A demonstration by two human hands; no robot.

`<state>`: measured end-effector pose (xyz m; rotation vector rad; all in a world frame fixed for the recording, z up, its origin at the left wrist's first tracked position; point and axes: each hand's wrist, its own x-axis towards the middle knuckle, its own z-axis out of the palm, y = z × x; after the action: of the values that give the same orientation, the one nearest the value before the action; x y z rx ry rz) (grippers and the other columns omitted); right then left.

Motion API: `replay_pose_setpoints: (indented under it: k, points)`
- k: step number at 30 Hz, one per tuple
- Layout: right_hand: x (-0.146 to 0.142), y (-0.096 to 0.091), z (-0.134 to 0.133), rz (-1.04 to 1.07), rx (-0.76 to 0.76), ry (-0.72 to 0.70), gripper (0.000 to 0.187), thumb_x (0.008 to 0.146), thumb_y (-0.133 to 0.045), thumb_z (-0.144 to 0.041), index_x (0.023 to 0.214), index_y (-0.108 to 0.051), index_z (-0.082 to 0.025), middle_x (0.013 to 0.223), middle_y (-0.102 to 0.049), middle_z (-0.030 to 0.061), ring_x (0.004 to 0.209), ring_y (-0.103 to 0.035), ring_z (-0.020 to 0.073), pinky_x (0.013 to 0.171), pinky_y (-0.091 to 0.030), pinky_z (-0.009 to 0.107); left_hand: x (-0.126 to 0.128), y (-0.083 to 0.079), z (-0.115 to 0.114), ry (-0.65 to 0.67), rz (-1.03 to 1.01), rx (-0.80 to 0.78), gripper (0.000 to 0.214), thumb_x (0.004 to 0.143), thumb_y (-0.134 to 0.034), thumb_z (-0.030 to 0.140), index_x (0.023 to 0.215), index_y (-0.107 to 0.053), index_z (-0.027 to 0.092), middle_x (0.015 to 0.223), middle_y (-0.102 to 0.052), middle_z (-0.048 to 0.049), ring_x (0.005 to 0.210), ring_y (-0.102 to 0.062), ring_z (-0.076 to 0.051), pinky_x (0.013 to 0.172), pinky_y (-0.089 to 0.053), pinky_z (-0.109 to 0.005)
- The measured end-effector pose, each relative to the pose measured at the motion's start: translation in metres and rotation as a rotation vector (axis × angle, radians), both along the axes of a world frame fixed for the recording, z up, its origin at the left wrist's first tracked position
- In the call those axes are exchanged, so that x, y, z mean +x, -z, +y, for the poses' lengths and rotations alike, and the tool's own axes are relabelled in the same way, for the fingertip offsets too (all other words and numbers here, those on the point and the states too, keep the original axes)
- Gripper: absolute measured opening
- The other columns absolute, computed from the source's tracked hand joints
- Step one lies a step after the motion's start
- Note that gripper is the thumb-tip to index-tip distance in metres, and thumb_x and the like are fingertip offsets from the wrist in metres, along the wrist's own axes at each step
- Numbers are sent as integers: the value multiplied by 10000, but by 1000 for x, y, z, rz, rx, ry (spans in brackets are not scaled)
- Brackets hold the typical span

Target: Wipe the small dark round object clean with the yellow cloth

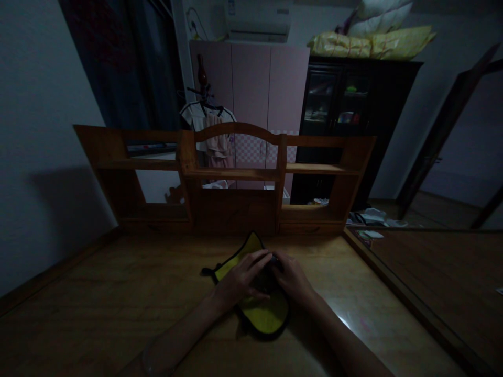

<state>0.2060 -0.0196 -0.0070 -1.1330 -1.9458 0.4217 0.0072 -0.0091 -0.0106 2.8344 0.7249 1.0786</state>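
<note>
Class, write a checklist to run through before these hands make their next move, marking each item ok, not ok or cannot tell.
1. Left hand at the dark object: ok.
2. Right hand there too: ok.
3. Yellow cloth beneath the hands, on the wooden table: ok.
4. Firm grip: cannot tell, too dark.
5. Light for fine detail: not ok, dim.

No readable text; air-conditioner label (231, 7) illegible.
</note>
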Motion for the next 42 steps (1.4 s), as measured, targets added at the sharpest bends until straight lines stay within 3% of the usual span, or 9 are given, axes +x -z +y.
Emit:
replay_pose_setpoints:
  k: [6, 26, 37, 42]
  points:
    - [0, 2, 1, 20, 1, -26, 205, 855, -501, -144, 1030, -590, -201, 920, -672, 46, 815, -623, 174, 711, -450, 261, -1, 3, 2, 1, 28, 85, 742, 749, -674, 505, 1368, -359, 243, 1373, -420, -128, 1233, -451, -280, 1007, -449, -432]
    - [0, 4, 1, -20, -13, 4, 172, 876, -492, -173, 1018, -587, -194, 910, -678, 50, 795, -625, 175, 707, -450, 260, 2, -3, -2, -3, -13, 65, 806, 721, -661, 575, 1350, -348, 180, 1345, -463, -151, 1243, -462, -269, 1036, -429, -423]
    - [0, 3, 1, 48, -43, 17, 256, 883, -493, -177, 1116, -584, -229, 1007, -688, 42, 871, -647, 183, 758, -468, 275, 1, 2, 5, 19, -57, -60, 826, 693, -732, 498, 1373, -335, 249, 1416, -354, -128, 1289, -404, -275, 1034, -430, -423]
    - [0, 4, 0, 40, -58, 50, 227, 883, -484, -177, 1080, -585, -229, 934, -694, 29, 814, -650, 174, 698, -461, 250, 0, 3, 5, 5, -40, -53, 823, 693, -736, 488, 1377, -338, 262, 1349, -411, -116, 1253, -436, -261, 1025, -436, -407]
